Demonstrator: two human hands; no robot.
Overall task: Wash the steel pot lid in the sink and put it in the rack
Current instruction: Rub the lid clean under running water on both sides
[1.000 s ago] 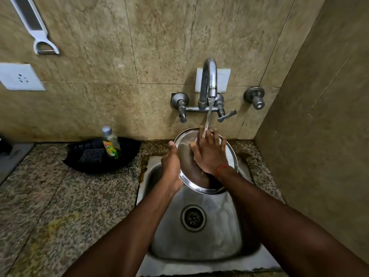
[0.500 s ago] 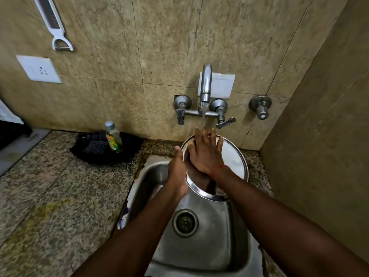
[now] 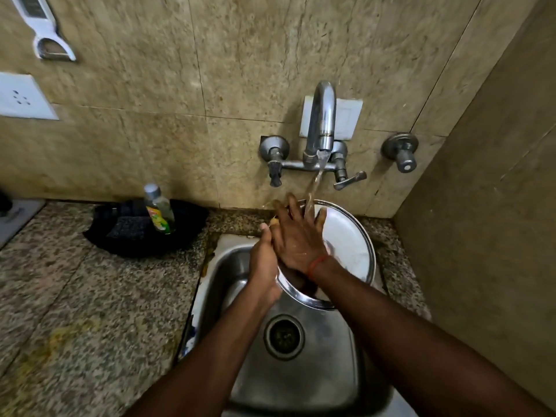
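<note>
The round steel pot lid [image 3: 349, 251] is tilted over the back of the steel sink [image 3: 304, 386], under the running tap [image 3: 322, 121]. My left hand [image 3: 264, 266] grips the lid's left rim, thumb up. My right hand [image 3: 298, 236] lies flat on the lid's face with fingers spread, and the water stream lands on its fingers. A red thread circles my right wrist. The lid's left part is hidden behind both hands. No rack is in view.
A dish soap bottle [image 3: 158, 209] stands in a black tray [image 3: 144, 230] on the granite counter [image 3: 75, 296] left of the sink. The drain [image 3: 284, 337] sits in the sink's middle. A wall valve [image 3: 401, 153] is at right, a socket [image 3: 21, 97] and peeler [image 3: 45, 31] at upper left.
My right hand has slid left across the lid's face, baring more of the lid's right side. Water runs onto the fingers again. My left hand keeps its grip on the rim.
</note>
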